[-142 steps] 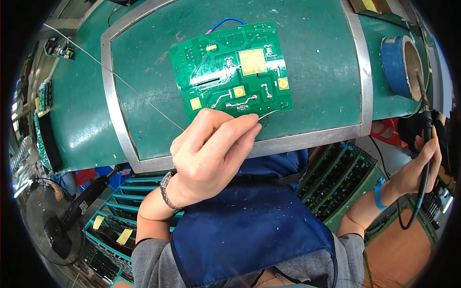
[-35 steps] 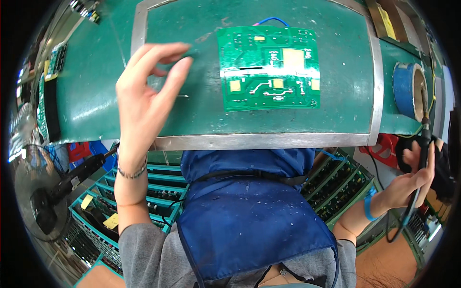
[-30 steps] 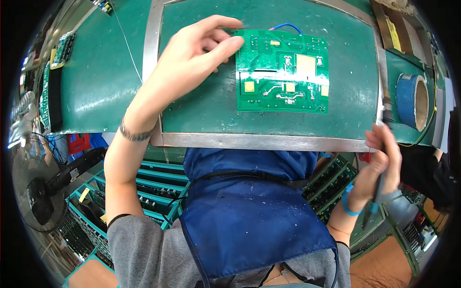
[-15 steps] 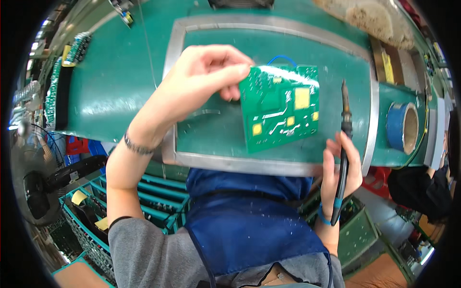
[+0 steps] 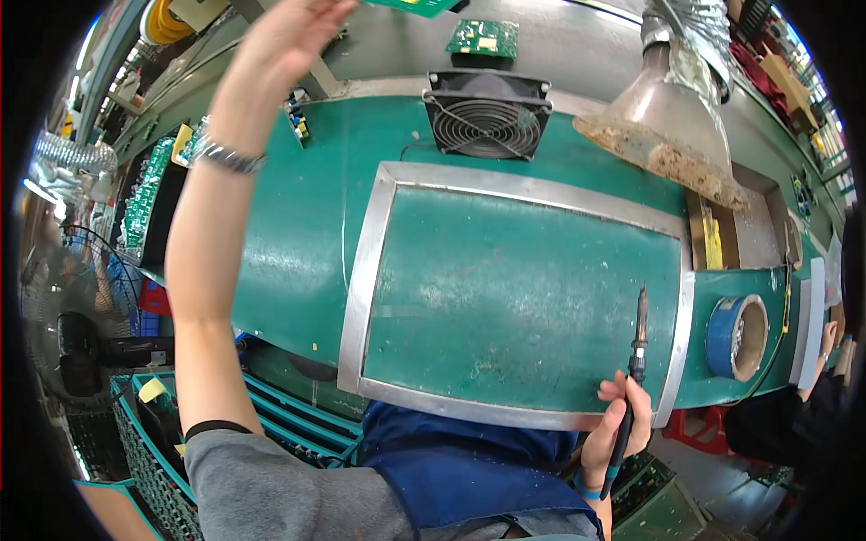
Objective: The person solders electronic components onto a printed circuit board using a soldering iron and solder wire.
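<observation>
My left arm reaches far out to the top of the picture. There my left hand (image 5: 302, 36) has a green circuit board (image 5: 415, 5) at its fingertips, most of it cut off by the upper edge. Near the front right of the bench, my right hand (image 5: 622, 419) is closed round the black handle of a soldering iron (image 5: 639, 361), whose tip points away from me. The iron is above a metal frame (image 5: 532, 194) lying on the green mat (image 5: 505, 298).
Beyond the frame stands a black fan (image 5: 487, 117), with another circuit board (image 5: 483, 39) behind it. A stained fume hood (image 5: 667, 126) hangs at the far right, near a cardboard box (image 5: 753, 216). A blue tape roll (image 5: 724, 335) sits right of the frame. Boards fill a rack (image 5: 149, 203) at left.
My left hand has carried the circuit board from above the frame out to the far left. My right hand still holds the soldering iron. The view has shifted to show more of the far side.
</observation>
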`<move>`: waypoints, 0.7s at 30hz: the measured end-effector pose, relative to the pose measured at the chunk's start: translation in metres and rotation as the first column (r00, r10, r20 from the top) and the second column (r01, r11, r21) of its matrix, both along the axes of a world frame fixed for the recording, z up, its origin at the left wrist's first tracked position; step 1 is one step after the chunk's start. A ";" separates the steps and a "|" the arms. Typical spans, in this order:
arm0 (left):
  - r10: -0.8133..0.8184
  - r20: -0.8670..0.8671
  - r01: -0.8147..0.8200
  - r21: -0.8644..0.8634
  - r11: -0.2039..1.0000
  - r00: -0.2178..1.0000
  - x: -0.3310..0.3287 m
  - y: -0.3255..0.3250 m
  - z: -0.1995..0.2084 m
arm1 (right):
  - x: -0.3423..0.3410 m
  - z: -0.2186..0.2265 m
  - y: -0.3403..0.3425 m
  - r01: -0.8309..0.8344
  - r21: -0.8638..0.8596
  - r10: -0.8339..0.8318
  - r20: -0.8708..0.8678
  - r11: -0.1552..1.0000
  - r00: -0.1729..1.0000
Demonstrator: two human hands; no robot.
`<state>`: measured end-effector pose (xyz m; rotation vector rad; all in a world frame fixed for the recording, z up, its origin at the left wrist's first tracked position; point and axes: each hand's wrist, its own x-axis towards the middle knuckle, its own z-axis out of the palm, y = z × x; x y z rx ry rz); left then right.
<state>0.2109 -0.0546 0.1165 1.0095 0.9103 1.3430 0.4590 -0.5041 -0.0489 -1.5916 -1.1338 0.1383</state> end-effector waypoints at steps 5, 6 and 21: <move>0.187 0.051 -0.172 -0.223 0.960 0.981 0.047 0.099 -0.075 | -0.001 0.000 -0.001 0.014 -0.001 -0.014 0.025 1.000 1.000; 0.243 0.085 -0.212 -0.270 0.939 0.966 0.046 0.128 -0.092 | -0.001 0.001 -0.001 0.010 -0.012 -0.010 0.043 1.000 0.999; -0.099 -0.374 0.178 0.182 0.967 0.922 0.039 -0.006 -0.089 | -0.005 0.005 0.005 -0.004 -0.031 0.007 0.106 0.999 0.994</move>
